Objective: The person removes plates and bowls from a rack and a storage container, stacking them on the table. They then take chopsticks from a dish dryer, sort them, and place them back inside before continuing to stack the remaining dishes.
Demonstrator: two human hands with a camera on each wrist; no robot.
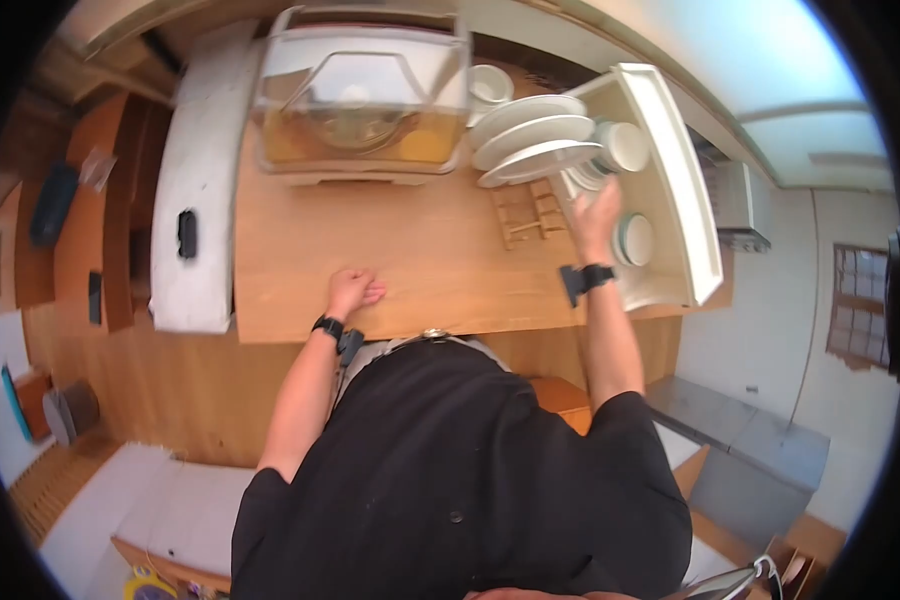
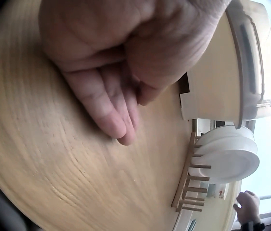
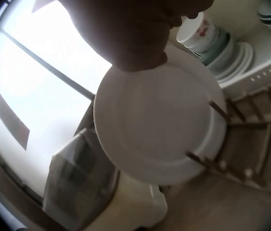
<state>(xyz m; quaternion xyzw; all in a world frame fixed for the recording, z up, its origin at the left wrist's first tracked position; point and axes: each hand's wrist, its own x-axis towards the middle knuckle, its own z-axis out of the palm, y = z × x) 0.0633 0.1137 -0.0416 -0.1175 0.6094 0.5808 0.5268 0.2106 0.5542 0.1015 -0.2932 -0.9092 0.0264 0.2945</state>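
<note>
Three white plates [image 1: 538, 138] [image 2: 229, 159] stand on edge in a wooden rack [image 1: 526, 214] [image 2: 191, 185], one behind another. My right hand [image 1: 595, 225] [image 2: 247, 209] is just to the right of them with bent fingers and nothing visible in its grip; in the right wrist view the hand [image 3: 130, 33] overlaps the top of the front plate [image 3: 159, 115], and contact cannot be told. Loosely curled and empty, my left hand [image 1: 352, 292] [image 2: 101, 62] lies at the wooden table [image 1: 410, 250] near its front edge.
A white bin [image 1: 705, 225] at the right holds stacked bowls [image 1: 625, 147] and cups [image 1: 634, 240]. A clear-lidded container [image 1: 360, 125] stands at the back left. Behind the plates is a small white bowl [image 1: 490, 85]. A white surface with a black object [image 1: 187, 234] adjoins the left side.
</note>
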